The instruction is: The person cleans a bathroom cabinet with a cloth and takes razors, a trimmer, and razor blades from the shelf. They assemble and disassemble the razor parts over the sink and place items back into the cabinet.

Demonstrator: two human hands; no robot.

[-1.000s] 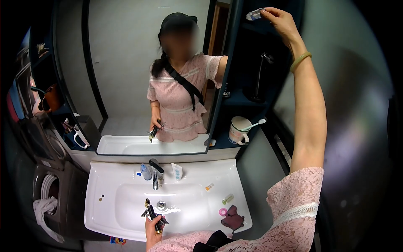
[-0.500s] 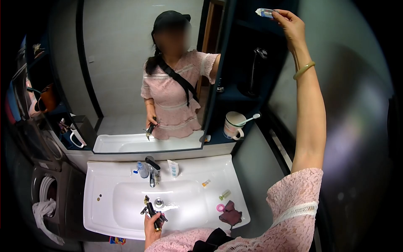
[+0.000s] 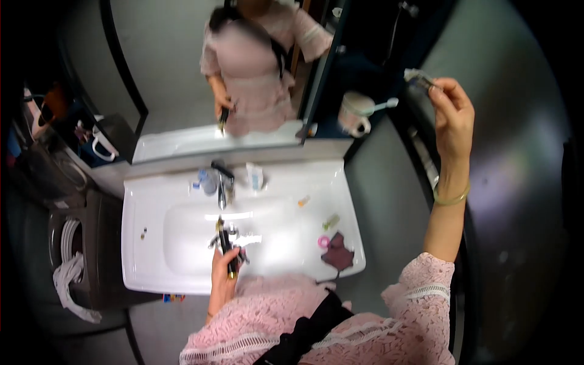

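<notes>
My left hand (image 3: 222, 267) is closed around a black trimmer with gold-coloured ends (image 3: 224, 237), held over the front part of the white sink (image 3: 143, 261). Small dark pieces stick out beside it, too blurred to name. Raised at the right, my right hand (image 3: 455, 118) pinches a small packet with a whitish end (image 3: 418, 79) between thumb and fingers. The packet is smeared by motion. Below and left of this hand, a mug (image 3: 354, 115) with a toothbrush (image 3: 383, 106) stands on the dark shelf.
A black faucet (image 3: 222, 182) stands at the sink's back, between a blue-capped bottle (image 3: 205, 181) and a white tube (image 3: 254, 176). On the right ledge lie a dark purple cloth (image 3: 338, 252), a pink ring (image 3: 323, 242) and small bottles (image 3: 331, 222). A washing machine (image 3: 91, 213) stands left.
My right hand has come down from the upper shelf level with the packet still in it. The view has tilted downward. My left hand still holds the trimmer over the sink.
</notes>
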